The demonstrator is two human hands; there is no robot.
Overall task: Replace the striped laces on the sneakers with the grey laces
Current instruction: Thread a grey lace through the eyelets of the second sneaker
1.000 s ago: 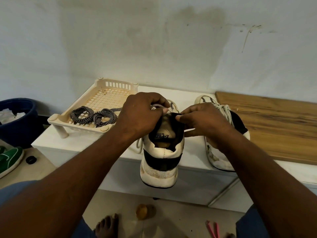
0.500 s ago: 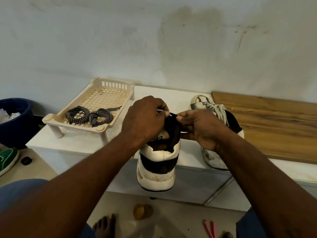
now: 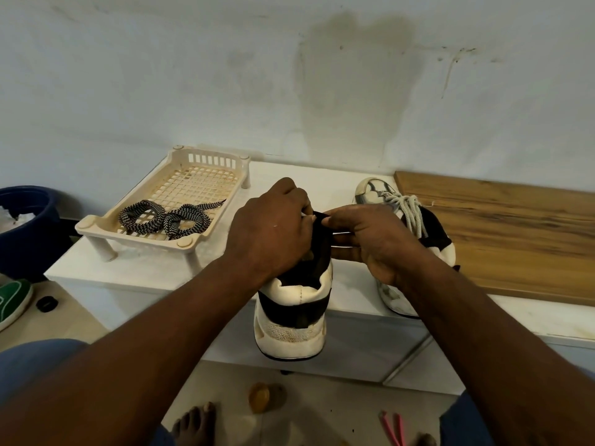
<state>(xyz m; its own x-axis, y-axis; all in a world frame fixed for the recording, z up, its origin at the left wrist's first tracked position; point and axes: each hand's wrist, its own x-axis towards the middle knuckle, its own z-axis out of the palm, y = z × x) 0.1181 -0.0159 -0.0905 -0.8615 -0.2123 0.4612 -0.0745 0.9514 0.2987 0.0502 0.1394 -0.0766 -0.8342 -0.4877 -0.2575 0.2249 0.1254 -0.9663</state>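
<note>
Both hands are meeting above the near sneaker [image 3: 291, 320], whose heel is overhanging the bench [image 3: 154, 272] edge. The left hand [image 3: 270, 230] is curling onto its black tongue [image 3: 322, 249]; the right hand [image 3: 370, 239] is pinching the tongue's tip. Striped laces [image 3: 164, 218] are lying in the tray [image 3: 96, 225] at 9 o'clock, the grey-laced sneaker [image 3: 415, 226] at 3 o'clock.

A white near sneaker [image 3: 291, 320] with a black band round its heel stands on the bench [image 3: 145, 268]. Its heel faces the onlooker and juts past the front edge, its black tongue is raised, and its lacing is out of sight. The second sneaker [image 3: 373, 191] sits just to its right, toe towards the wall, threaded with pale grey laces [image 3: 407, 209]. Black-and-white striped laces [image 3: 167, 217] lie loosely coiled in a cream slatted tray [image 3: 96, 225] at the bench's left end.
</note>
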